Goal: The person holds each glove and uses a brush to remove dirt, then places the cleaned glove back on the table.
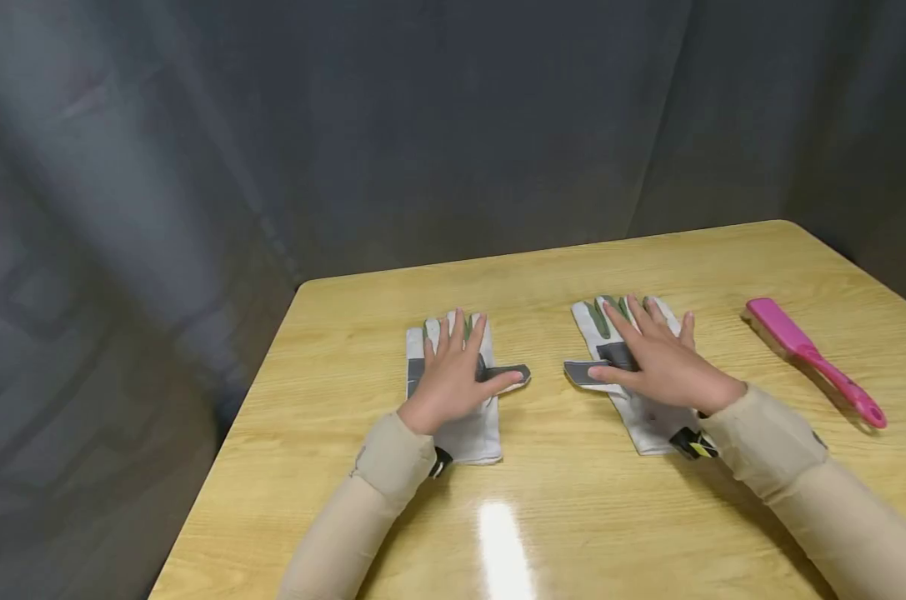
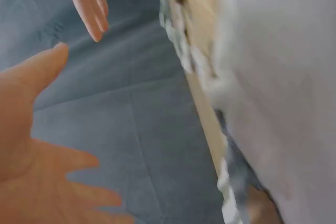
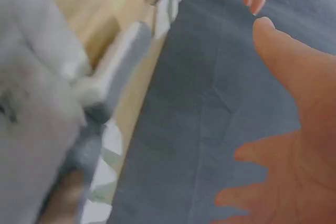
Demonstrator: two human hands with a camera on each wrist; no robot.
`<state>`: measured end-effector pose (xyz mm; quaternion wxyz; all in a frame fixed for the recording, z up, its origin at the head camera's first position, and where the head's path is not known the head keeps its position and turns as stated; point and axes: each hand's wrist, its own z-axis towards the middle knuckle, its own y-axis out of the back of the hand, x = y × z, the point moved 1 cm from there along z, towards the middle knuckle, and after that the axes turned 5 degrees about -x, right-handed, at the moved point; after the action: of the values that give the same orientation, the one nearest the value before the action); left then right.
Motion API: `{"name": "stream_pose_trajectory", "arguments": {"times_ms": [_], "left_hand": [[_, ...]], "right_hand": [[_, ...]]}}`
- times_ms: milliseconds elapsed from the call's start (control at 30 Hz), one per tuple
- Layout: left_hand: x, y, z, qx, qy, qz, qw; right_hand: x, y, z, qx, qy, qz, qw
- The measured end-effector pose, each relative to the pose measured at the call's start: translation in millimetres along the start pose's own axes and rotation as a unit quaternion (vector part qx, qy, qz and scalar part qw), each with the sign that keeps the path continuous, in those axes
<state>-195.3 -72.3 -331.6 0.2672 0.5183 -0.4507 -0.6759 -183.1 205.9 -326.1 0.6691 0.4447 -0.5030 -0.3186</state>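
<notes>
my left hand (image 1: 456, 379) is spread flat above the left glove (image 1: 471, 437), fingers straight and thumb out to the side, grasping nothing. my right hand (image 1: 663, 367) is spread the same way above the right glove (image 1: 643, 421), released too, with its thumb pointing in toward the left. the wrist views show a gap between each palm and the glove under it, so i am not touching either one. both gloves lie on the wooden table (image 1: 332, 375), side by side and apart, their fingers pointing away from me and their thumbs turned toward each other. they are white, with dark grey patches and green strips along the fingers; the right one slants a little to the left. off to my right, well apart from the gloves, a pink brush (image 1: 783, 325) lies on the tabletop, its handle slanting back toward me and brownish bristles showing along its left side. i wear beige sleeves (image 1: 392, 467) down to the wrists. a bright patch of light shines on the wood near me, and a dark grey curtain (image 1: 460, 142) hangs behind the far edge.
</notes>
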Motion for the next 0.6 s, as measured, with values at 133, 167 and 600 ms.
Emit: {"name": "stream_pose_trajectory", "arguments": {"times_ms": [133, 167, 600], "left_hand": [[-7.6, 6.6, -5.4, 0.021, -0.024, -0.085, 0.9959], [-10.9, 8.5, -5.5, 0.027, -0.029, -0.104, 0.9938], [-43.6, -12.6, 21.4, 0.096, 0.012, -0.366, 0.9256]], "right_hand": [[-2, 12, -7.3, -0.006, 0.0, 0.007, 1.0], [-4, 16, -9.3, -0.01, -0.001, 0.006, 0.9999], [-83, 52, -40.6, -0.009, -0.083, -0.022, 0.9962]]}}
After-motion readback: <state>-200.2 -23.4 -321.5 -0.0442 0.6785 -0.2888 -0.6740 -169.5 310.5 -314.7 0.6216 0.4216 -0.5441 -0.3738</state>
